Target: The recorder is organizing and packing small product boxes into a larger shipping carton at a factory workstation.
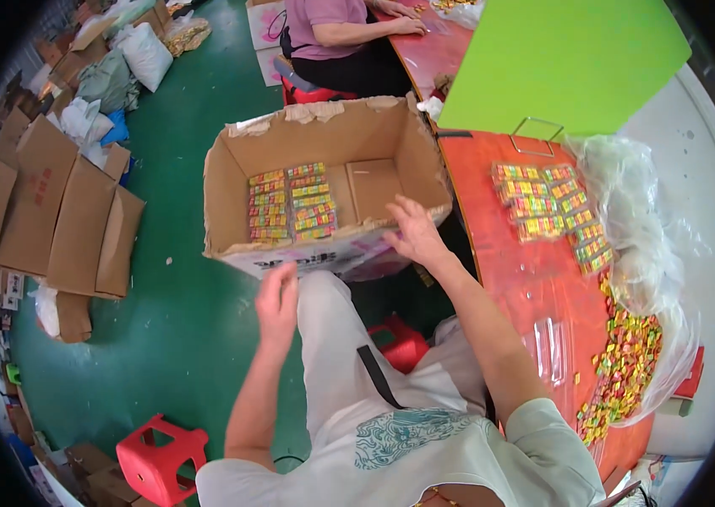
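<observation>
— Cardboard box (324,182) — where is it seen?

— It is propped on the lap, tilted open toward the head camera, between both hands and just left of the red table (526,279). The left hand (277,302) is held at the box's near lower edge, by the printed front wall; its fingers are kept loosely together, slightly curled, and nothing is gripped in them. Whether the box is actually touched there cannot be told.

— And the other hand?

— The right hand (415,232) is laid on the box's near right rim, fingers spread and open, nothing pinched.

— How much is judged done?

— Little, it seems. Two columns of colourful candy packs (292,203) are already laid flat on the box floor, at its left half; the right half is bare cardboard. More packs (553,207) are stacked on the table well to the right, beside a clear plastic bag (636,245) of loose candy (624,363). Farther off, a green board (569,63) is seen, and another person's hand (408,25) is at work.
</observation>
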Available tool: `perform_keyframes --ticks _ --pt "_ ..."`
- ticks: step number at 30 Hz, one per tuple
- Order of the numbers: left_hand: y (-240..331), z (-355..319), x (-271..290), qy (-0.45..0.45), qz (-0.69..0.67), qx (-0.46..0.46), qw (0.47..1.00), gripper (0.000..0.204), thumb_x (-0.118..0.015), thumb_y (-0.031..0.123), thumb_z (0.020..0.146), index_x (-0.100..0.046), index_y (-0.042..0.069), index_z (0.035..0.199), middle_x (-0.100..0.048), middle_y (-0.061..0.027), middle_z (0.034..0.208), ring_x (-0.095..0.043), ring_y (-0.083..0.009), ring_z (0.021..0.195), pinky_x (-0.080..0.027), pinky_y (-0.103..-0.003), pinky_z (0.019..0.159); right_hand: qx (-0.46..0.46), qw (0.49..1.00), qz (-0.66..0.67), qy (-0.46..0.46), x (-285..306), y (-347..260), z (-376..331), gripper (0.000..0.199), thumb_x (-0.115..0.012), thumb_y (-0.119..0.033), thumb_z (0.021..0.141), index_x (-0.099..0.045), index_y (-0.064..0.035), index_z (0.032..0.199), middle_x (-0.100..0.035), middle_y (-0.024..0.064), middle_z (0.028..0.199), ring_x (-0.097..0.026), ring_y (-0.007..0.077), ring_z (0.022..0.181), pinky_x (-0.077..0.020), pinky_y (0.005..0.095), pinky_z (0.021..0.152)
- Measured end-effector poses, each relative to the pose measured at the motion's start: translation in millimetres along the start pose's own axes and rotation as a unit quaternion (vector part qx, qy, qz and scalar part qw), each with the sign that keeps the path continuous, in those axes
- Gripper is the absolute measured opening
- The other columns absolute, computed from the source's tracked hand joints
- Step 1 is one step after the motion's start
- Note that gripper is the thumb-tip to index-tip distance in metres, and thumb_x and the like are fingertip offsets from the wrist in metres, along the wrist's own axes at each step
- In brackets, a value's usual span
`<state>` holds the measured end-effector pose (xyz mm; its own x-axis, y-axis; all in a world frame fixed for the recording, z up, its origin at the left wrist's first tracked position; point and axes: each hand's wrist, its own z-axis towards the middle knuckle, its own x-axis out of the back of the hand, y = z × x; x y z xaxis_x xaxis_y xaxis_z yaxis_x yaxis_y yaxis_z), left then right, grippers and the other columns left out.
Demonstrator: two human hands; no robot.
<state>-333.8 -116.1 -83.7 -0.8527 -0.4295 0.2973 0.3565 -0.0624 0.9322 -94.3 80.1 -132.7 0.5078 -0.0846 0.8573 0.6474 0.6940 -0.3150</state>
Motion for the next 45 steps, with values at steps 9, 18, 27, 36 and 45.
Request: perform_keyframes --ticks 9,18,27,36,45 --pt "-108.7 -88.5 -62.2 0.228 -0.478 0.453 0.717 0.063 -0.05 0.026 0.093 -0.021 0.004 0.144 -0.036 -0.0184 0.136 -0.046 -0.0341 0.116 -0.035 -0.046 0.104 -0.474 0.773 0.351 0.232 -72.9 4.7 -125.6 0.014 -0.059 -0.018 0.087 -0.06 -0.004 0.087 -0.057 0.0037 0.084 -0.051 0.0154 0.079 -0.0413 0.0292 0.071" --pt "-287.4 2.5 24.8 0.499 -0.371 0.463 0.632 0.041 -0.041 0.038 0.093 -0.052 0.012 0.123 -0.051 -0.0056 0.124 -0.047 -0.023 0.102 -0.035 -0.046 0.094 -0.791 0.486 0.36 0.096 -148.0 114.1 -186.6 0.056 -0.051 -0.041 0.09 -0.042 -0.0088 0.136 -0.04 0.0152 0.142 -0.041 0.0307 0.126 -0.0311 0.0429 0.104" --pt "-355.5 58.5 53.7 0.317 -0.595 0.417 0.61 0.064 -0.045 0.042 0.092 -0.024 0.016 0.147 -0.026 -0.008 0.151 -0.028 -0.0291 0.136 -0.024 -0.052 0.11 -0.73 0.424 0.516 0.147 -261.4 237.4 -203.4 0.042 -0.054 -0.045 0.086 -0.052 -0.0184 0.118 -0.059 0.0049 0.101 -0.053 0.0208 0.081 -0.0449 0.0364 0.061" --pt "-378.4 0.0 66.6 0.281 -0.441 0.498 0.692 0.064 -0.046 0.041 0.092 -0.025 0.016 0.146 -0.027 -0.0081 0.151 -0.029 -0.0287 0.136 -0.024 -0.052 0.11 -0.798 0.411 0.439 0.038 -270.4 239.3 -247.3 0.04 -0.053 -0.044 0.086 -0.053 -0.0183 0.117 -0.06 0.0049 0.1 -0.053 0.0207 0.08 -0.0453 0.0363 0.06" --pt "-364.1 -4.1 64.8 0.177 -0.324 0.5 0.783 0.064 -0.048 0.041 0.091 -0.026 0.016 0.146 -0.028 -0.0082 0.15 -0.029 -0.0283 0.136 -0.024 -0.051 0.11 -0.809 0.429 0.402 -0.006 -261.0 205.2 -296.6 0.038 -0.053 -0.042 0.086 -0.054 -0.0182 0.116 -0.06 0.0049 0.099 -0.054 0.0205 0.079 -0.0457 0.0361 0.058"
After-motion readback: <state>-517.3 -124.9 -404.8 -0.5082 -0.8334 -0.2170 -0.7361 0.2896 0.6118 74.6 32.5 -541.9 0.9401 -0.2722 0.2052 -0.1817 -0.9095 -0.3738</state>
